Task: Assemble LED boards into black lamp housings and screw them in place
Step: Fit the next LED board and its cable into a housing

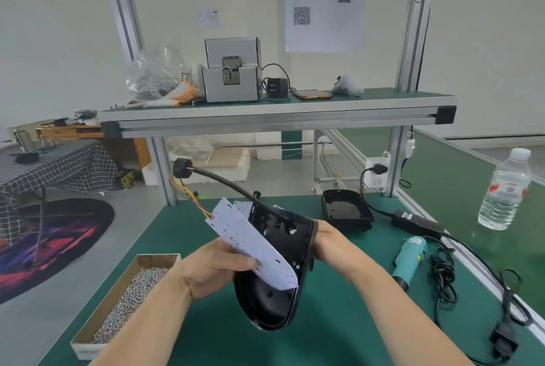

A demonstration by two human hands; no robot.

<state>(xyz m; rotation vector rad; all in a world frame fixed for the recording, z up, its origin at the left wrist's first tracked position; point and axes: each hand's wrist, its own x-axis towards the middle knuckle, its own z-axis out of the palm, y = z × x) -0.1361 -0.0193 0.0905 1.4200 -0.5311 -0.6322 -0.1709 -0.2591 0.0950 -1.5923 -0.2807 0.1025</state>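
Housing [274, 286]: black oval shell, held on edge above the green table [354, 330], open cavity turned to the person's left, with several holes through its inner floor. Board [250, 243]: white, long, rounded at its lower end, face dotted with small yellow, orange and pink LEDs. It sits tilted, lower end inside the cavity, upper end projecting up and left past the rim. Left hand [215, 268] pinches the board's lower left edge, thumb on the face, fingers curled behind. Right hand [330, 243] clamps the housing's right rim from outside; the fingers are hidden behind the shell. Hands are apart, one on each part. Black cable [218, 178] curves from the housing's upper end to a round black grommet [182, 167], and thin orange, green and yellow wires [188, 194] run from there to the board's upper end. Second housing [345, 212] lies cavity up on the table behind, near the right hand. Open box [88, 345] of loose screws stands left of the left forearm. Teal screwdriver [410, 259] lies to the right beside coiled black cord; its label cannot be read. Bottle [504, 191], far right, bears a red and white label, text illegible. Sheet [324, 2] on the wall carries a QR code and a small picture; its print is too small to read.
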